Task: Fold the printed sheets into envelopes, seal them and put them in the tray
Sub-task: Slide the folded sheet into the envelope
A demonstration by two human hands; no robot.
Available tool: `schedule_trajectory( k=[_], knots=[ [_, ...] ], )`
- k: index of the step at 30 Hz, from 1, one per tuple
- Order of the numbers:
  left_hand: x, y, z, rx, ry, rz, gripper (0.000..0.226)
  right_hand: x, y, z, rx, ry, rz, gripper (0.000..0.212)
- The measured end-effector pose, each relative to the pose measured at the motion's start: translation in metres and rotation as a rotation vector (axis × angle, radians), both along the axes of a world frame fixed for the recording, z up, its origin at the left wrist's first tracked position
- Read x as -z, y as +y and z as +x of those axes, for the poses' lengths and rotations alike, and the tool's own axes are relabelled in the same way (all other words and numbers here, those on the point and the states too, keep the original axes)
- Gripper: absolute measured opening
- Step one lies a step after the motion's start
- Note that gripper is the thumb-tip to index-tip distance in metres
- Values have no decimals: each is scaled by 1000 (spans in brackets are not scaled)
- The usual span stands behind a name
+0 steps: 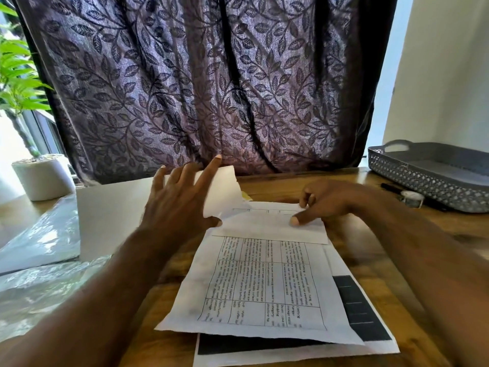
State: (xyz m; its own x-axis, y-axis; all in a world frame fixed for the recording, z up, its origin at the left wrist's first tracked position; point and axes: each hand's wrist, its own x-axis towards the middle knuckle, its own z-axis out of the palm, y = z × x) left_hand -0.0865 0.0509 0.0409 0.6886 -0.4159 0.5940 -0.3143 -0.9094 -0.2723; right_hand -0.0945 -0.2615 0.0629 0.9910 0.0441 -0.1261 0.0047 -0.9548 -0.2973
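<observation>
1. Nearest the lens: two bare forearms reaching over a brown wooden table [370, 266], with a white printed sheet bearing a text table [254, 287] lying between them on top of a second white sheet with black blocks [352, 308].
2. Behind the table, a dark purple curtain with a leaf pattern [198, 83]; at far left a green plant in a pale round pot [43, 176]; at right a white wall.
3. On the table's left side, crinkled clear plastic wrap [39, 263] and a plain white stack of paper [111, 215].
4. At far right, a grey perforated plastic tray with handles [428, 178], well apart from the sheets; just before it a black pen [391, 188] and a small roll of clear tape [411, 198].
5. Left hand [180, 200] spread wide, fingers released, resting against a curled white paper flap [225, 189].
6. Right hand [328, 202] pinching the folded-over top edge of the printed sheet, thumb pressing down on it.
7. Printed text too blurred to read; tray cut off by the frame edge; a yellowish scrap behind the flap hard to identify.
</observation>
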Motion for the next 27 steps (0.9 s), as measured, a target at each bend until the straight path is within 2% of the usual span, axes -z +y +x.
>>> schedule_trajectory(
  k=[4, 11, 19, 21, 25, 27],
  knots=[
    [0, 0, 0, -14, 9, -32, 132, 2, 6, -1, 2, 109, -67, 59],
    [3, 4, 2, -28, 31, -73, 134, -2, 7, -3, 12, 121, -12, 36],
    [6, 10, 6, -16, -9, -160, 133, -11, 3, -12, -25, 81, 66, 24],
    [5, 11, 5, -18, 2, -170, 133, -15, -5, -13, -9, -40, 147, 19],
    [5, 13, 7, -22, 5, -198, 135, -16, -19, -7, 140, -514, 555, 9],
    [4, 14, 8, -18, 1, -220, 135, -16, -24, -3, 250, -718, 666, 9]
  ],
)
